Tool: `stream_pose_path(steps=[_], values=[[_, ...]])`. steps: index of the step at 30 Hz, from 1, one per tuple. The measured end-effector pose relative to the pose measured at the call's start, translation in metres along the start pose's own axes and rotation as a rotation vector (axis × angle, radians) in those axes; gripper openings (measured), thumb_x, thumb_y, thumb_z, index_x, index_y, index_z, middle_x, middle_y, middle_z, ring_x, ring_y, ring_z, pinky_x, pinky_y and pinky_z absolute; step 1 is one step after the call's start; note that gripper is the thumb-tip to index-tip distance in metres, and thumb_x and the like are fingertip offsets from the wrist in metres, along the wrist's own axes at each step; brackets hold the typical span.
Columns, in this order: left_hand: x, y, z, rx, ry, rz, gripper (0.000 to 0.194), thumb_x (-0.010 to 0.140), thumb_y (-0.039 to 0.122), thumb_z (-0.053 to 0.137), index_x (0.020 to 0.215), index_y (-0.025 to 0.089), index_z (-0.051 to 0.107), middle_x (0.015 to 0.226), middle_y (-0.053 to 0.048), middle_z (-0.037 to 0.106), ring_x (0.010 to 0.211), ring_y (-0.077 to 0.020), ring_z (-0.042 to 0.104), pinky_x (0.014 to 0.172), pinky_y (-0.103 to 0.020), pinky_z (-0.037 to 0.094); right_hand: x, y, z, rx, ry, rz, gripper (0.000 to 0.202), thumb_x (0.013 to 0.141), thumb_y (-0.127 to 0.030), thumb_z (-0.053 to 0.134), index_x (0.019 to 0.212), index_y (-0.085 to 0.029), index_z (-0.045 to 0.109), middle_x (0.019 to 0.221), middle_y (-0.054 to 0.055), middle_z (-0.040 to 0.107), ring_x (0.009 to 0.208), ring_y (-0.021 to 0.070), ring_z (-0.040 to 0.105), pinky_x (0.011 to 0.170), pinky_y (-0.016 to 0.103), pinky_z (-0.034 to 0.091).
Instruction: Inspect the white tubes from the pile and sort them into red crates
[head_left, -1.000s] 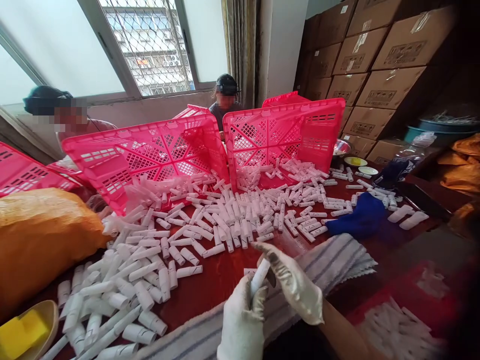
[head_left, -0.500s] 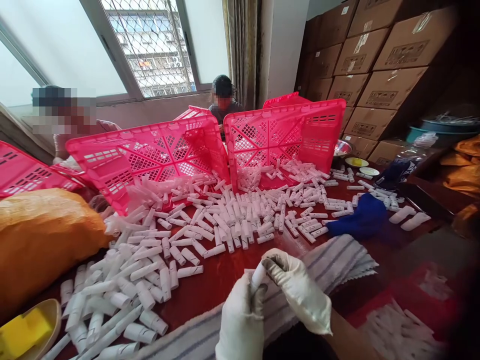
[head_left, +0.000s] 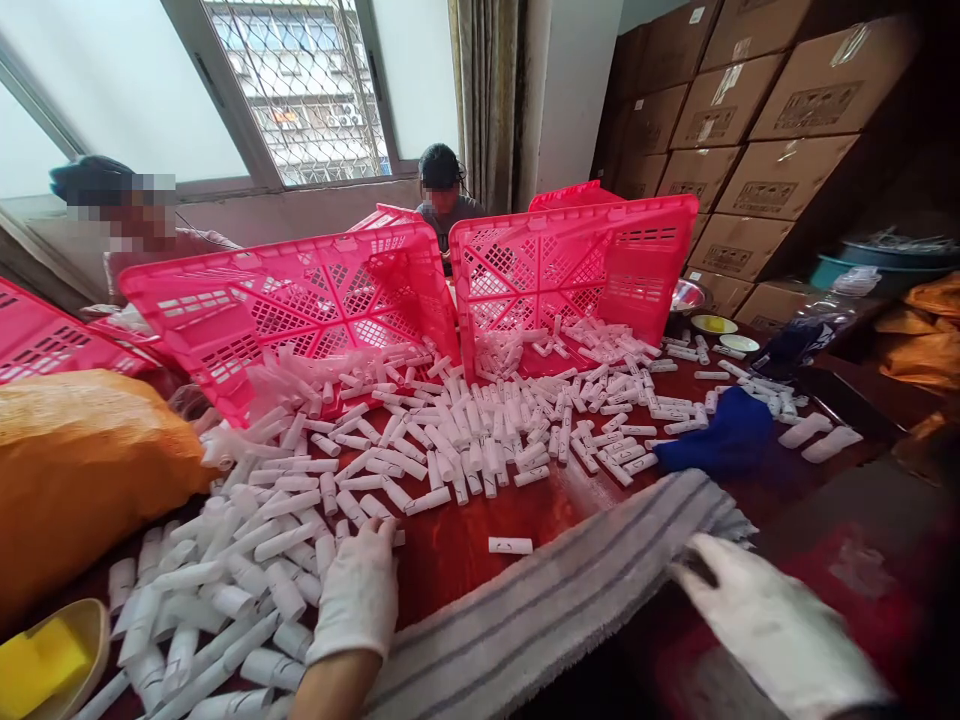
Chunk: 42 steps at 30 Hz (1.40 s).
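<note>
Many short white plastic tubes (head_left: 480, 425) lie heaped across the red table, some with a dark mark on the side. My left hand (head_left: 358, 588), in a white glove, is at the near edge of this heap, its fingers closed over one tube (head_left: 400, 538) whose end pokes out past the fingertips. A single marked tube (head_left: 510, 546) lies apart between my hands. On the right, my gloved right hand (head_left: 769, 615) hovers past the end of a striped grey towel (head_left: 555, 600), thumb and fingers apart, nothing seen between them.
Pink plastic crates (head_left: 300, 300) lie tipped on their sides behind the tubes. An orange sack (head_left: 90, 470) and a bowl with a yellow sponge (head_left: 45, 665) are at left. A blue cloth (head_left: 720, 435) lies at right. Two people sit across the table; cartons (head_left: 795, 180) are stacked behind.
My hands have parted from holding a white tube together above the towel. The left moved left into the heap, the right moved right; that tube is no longer seen.
</note>
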<state>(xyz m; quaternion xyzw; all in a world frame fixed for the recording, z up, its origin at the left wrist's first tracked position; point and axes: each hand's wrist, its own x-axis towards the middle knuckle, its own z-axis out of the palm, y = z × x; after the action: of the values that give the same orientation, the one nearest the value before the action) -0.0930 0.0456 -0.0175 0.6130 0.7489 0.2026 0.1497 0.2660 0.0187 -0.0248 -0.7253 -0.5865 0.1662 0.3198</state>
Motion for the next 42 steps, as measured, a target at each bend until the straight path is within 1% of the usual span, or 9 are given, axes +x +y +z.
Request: stream_pose_path(steps=[3, 6, 10, 14, 19, 27, 31, 36, 42], values=[[0.009, 0.002, 0.005, -0.095, -0.014, -0.003, 0.024, 0.079, 0.01, 0.044, 0.086, 0.016, 0.065, 0.09, -0.011, 0.063, 0.083, -0.0249, 0.058, 0.084, -0.044, 0.042, 0.004, -0.044, 0.041, -0.018, -0.206, -0.279, 0.028, 0.079, -0.022, 0.055, 0.106, -0.021, 0.061, 0.107, 0.01, 0.067, 0.096, 0.0243, 0.061, 0.087, 0.035, 0.047], [0.003, 0.015, 0.011, -0.276, 0.013, 0.002, 0.018, 0.081, 0.022, 0.049, 0.094, 0.018, 0.062, 0.096, -0.008, 0.065, 0.09, -0.022, 0.06, 0.086, -0.037, 0.044, 0.007, -0.088, 0.084, -0.169, -0.342, -0.477, 0.022, 0.078, -0.014, 0.054, 0.095, -0.022, 0.065, 0.091, 0.008, 0.066, 0.086, 0.0246, 0.059, 0.079, 0.036, 0.047], [-0.005, 0.022, 0.019, -0.536, 0.053, -0.047, 0.037, 0.085, 0.048, 0.041, 0.1, 0.017, 0.055, 0.094, -0.007, 0.068, 0.083, -0.0174, 0.064, 0.074, -0.027, 0.05, 0.006, -0.103, 0.107, 0.199, -0.347, -0.375, 0.013, 0.086, -0.023, 0.05, 0.092, -0.02, 0.061, 0.086, 0.007, 0.064, 0.081, 0.0204, 0.059, 0.077, 0.034, 0.047], [-0.01, 0.034, 0.039, -0.603, 0.067, -0.076, 0.048, 0.086, 0.054, 0.037, 0.105, 0.014, 0.055, 0.091, -0.009, 0.069, 0.072, -0.0172, 0.064, 0.063, -0.028, 0.05, 0.0, -0.102, 0.106, 0.841, -0.391, -0.003, 0.025, 0.082, -0.041, 0.057, 0.092, -0.019, 0.058, 0.085, 0.004, 0.064, 0.079, 0.0169, 0.061, 0.075, 0.029, 0.049], [-0.024, 0.064, 0.055, -0.412, -0.063, 0.1, 0.018, 0.08, 0.033, 0.056, 0.087, 0.02, 0.067, 0.088, -0.006, 0.068, 0.085, -0.022, 0.06, 0.078, -0.034, 0.046, -0.001, -0.104, 0.107, 0.991, -0.344, 0.208, 0.038, 0.068, -0.053, 0.069, 0.078, -0.018, 0.06, 0.07, 0.0, 0.06, 0.064, 0.0138, 0.054, 0.061, 0.026, 0.046], [-0.02, 0.073, 0.052, -0.102, -0.117, 0.097, 0.022, 0.074, 0.01, 0.055, 0.09, 0.016, 0.069, 0.094, -0.016, 0.065, 0.094, -0.033, 0.056, 0.082, -0.05, 0.04, 0.025, -0.1, 0.094, 0.922, -0.213, 0.163, 0.045, 0.06, -0.058, 0.073, 0.075, -0.018, 0.06, 0.071, 0.002, 0.061, 0.065, 0.0161, 0.054, 0.062, 0.028, 0.045], [-0.028, 0.075, 0.044, -0.265, -0.143, 0.137, 0.023, 0.089, 0.028, 0.044, 0.104, 0.019, 0.06, 0.1, -0.008, 0.064, 0.091, -0.0195, 0.059, 0.082, -0.032, 0.046, 0.025, -0.098, 0.088, 0.943, -0.312, 0.135, 0.037, 0.069, -0.053, 0.069, 0.077, -0.019, 0.057, 0.064, -0.002, 0.054, 0.052, 0.0098, 0.042, 0.049, 0.023, 0.036], [-0.047, 0.085, 0.03, -0.863, -0.29, 0.032, 0.03, 0.09, 0.042, 0.043, 0.105, 0.019, 0.054, 0.103, -0.006, 0.066, 0.088, -0.015, 0.062, 0.077, -0.024, 0.048, 0.021, -0.106, 0.073, 0.909, -0.493, 0.083, 0.032, 0.076, -0.05, 0.063, 0.073, -0.02, 0.053, 0.053, -0.007, 0.041, 0.044, 0.007, 0.03, 0.043, 0.022, 0.024], [-0.062, 0.086, 0.028, -0.67, -0.277, 0.07, 0.023, 0.084, 0.029, 0.051, 0.103, 0.019, 0.059, 0.102, -0.007, 0.068, 0.09, -0.0186, 0.061, 0.085, -0.03, 0.046, 0.016, -0.118, 0.035, 0.474, -0.537, -0.235, 0.023, 0.084, -0.038, 0.053, 0.069, -0.021, 0.053, 0.058, -0.005, 0.05, 0.056, 0.0111, 0.044, 0.053, 0.024, 0.033]])
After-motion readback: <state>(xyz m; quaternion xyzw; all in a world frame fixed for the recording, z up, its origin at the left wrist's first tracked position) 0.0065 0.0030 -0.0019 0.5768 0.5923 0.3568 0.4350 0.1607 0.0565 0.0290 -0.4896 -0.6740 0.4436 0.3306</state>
